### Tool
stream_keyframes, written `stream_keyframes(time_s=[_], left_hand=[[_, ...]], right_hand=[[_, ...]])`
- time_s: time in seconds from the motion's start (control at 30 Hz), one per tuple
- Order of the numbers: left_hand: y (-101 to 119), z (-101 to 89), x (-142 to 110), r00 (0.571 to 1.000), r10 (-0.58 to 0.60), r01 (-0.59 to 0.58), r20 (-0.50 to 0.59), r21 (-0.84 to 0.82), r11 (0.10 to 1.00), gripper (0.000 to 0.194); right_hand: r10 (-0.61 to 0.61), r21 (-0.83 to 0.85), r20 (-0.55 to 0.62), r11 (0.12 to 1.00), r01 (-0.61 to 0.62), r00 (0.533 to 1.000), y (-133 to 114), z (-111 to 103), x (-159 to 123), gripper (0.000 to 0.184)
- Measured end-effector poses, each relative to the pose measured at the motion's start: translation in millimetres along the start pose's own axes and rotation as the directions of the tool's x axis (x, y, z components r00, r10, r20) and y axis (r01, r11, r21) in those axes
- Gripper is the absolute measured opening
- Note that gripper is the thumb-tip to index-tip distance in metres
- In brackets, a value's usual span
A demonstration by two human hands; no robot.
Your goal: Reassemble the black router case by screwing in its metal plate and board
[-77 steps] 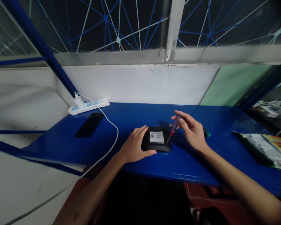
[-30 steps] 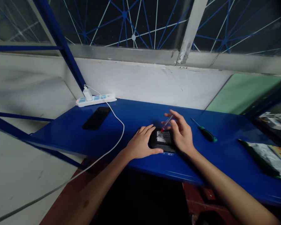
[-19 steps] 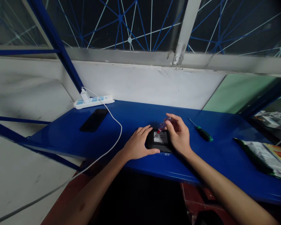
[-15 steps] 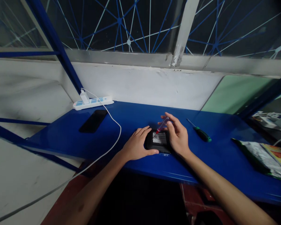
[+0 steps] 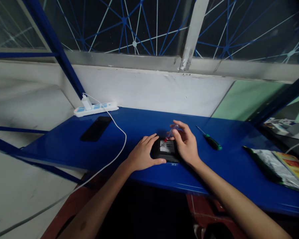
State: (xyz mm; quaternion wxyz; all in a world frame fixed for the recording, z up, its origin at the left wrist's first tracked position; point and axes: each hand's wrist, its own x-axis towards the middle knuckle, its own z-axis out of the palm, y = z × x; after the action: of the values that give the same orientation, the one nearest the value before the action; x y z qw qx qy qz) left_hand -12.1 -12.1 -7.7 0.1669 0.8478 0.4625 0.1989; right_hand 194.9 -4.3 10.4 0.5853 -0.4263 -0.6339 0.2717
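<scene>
A small black device [image 5: 166, 156] with a white printed label lies flat near the front edge of the blue table. Along its left side, my left hand [image 5: 143, 154] grips it, fingers at the far edge and thumb at the near edge. Between the thumb and fingers of my right hand [image 5: 188, 144] is a small screwdriver [image 5: 169, 133] with a clear handle and a red collar. It slants down to the left, its thin shaft over the left part of the label. Whether the tip touches a screw is too small to see.
A green-and-black screwdriver [image 5: 212, 142] lies to the right, with a silver and yellow packet [image 5: 280, 167] beyond it. On the left are a black phone [image 5: 96, 128] and a white power strip [image 5: 96, 109]. A white cable [image 5: 119, 151] crosses the table's left part.
The view has turned slightly right, so everything sits a little further left. My right fingers have shifted slightly on the screwdriver's handle. My left hand keeps its place on the device.
</scene>
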Motion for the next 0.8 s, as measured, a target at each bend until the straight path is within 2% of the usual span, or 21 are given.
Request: stream_keyframes(time_s=[0.33, 0.6, 0.7, 0.8], left_hand=[[0.7, -0.1, -1.7, 0.999, -0.030, 0.030, 0.014, -0.008, 1.000, 0.095], [-0.2, 0.6, -2.2, 1.000, -0.019, 0.019, 0.000, -0.013, 1.000, 0.094], [1.5, 0.1, -2.1, 1.000, -0.012, 0.012, -0.011, -0.011, 1.000, 0.093], [2.2, 0.0, -2.4, 1.000, -0.018, 0.018, -0.007, -0.007, 1.000, 0.093]], right_hand=[[0.036, 0.089, 0.023, 0.995, -0.038, 0.999, -4.6, -1.9, 0.8, 0.038], [-0.024, -0.007, -0.054, 1.000, 0.023, 0.998, -0.8, -1.4, 1.9, 0.033], [-0.006, -0.031, -0.026, 1.000, 0.005, 1.000, -0.1, -2.1, 0.3, 0.030], [0.002, 0.044, 0.015, 0.999, -0.003, 1.000, -1.7, -2.8, -1.3, 0.035]])
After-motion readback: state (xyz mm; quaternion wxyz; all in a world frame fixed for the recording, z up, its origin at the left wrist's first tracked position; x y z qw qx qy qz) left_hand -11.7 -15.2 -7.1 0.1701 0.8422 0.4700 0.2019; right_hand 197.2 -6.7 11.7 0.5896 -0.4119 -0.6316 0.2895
